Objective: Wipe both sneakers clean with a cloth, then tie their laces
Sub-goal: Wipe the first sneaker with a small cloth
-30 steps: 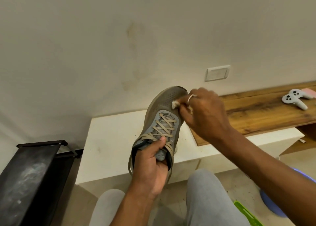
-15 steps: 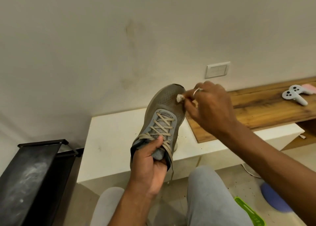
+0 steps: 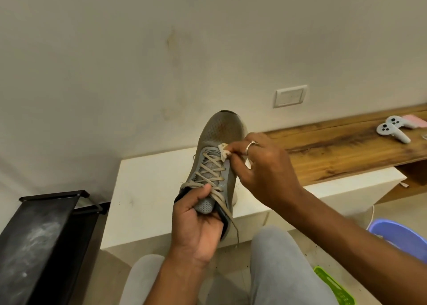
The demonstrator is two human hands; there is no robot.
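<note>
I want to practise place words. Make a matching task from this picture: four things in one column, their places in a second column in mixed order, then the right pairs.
1. sneaker
2. cloth
3. game controller
4. purple basin

A. on the wooden shelf
B. held up by the left hand
C. on the floor
D. pinched by the right hand

Pairs: 1-B, 2-D, 3-A, 4-C

Game controller (image 3: 392, 129) lies on shelf (image 3: 335, 147), right of sneaker (image 3: 217, 156).
</note>
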